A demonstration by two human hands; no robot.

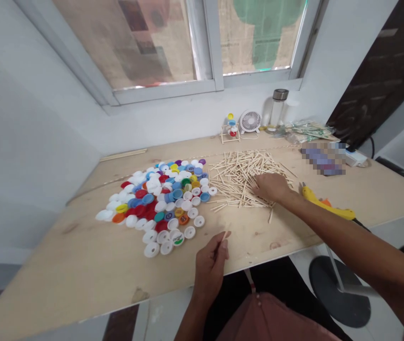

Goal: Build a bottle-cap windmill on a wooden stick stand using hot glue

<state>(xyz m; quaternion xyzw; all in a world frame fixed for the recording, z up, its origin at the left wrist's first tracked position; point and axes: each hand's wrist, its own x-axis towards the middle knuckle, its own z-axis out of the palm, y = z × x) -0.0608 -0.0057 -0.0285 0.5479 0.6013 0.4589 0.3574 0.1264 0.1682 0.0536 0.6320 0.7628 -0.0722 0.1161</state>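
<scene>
Near the table's front edge, my left hand [212, 260] is closed on a short thin wooden stick [225, 235], pinched between thumb and fingers. My right hand [272, 186] reaches into a loose pile of wooden sticks [241, 175], its fingertips bent down among them. Whether those fingers have hold of a stick is hidden. To the left of the pile spreads a heap of plastic bottle caps [152, 189], mostly white, with red, blue, yellow, orange and green ones mixed in.
A yellow glue gun [326, 203] lies right of my right forearm. At the back stand a small figure of caps and sticks [230, 129], a white fan [250, 121] and a glass bottle [278, 108]. Plastic-bagged sticks [307, 131] and a blurred-out item [323, 159] lie at the right.
</scene>
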